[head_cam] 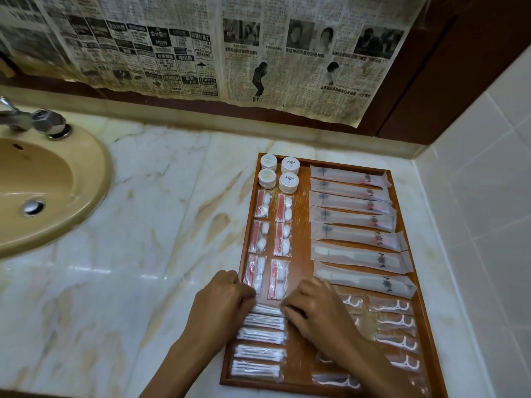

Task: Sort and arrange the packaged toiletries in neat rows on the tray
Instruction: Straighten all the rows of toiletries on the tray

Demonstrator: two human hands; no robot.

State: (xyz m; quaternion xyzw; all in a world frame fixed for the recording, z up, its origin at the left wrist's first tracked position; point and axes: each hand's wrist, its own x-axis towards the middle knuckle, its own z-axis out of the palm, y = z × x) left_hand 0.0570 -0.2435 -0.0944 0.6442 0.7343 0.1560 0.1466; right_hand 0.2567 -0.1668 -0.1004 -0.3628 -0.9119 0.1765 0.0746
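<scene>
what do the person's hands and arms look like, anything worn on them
Both are bare: the left hand and right hand show no gloves, rings or watch. The forearms are uncovered as far as the picture's lower edge, with no sleeves in view.

Marble counter point(149, 254), tan sink point(43, 191), newspaper-covered wall point(201, 47), white tiles point(474, 173).
</scene>
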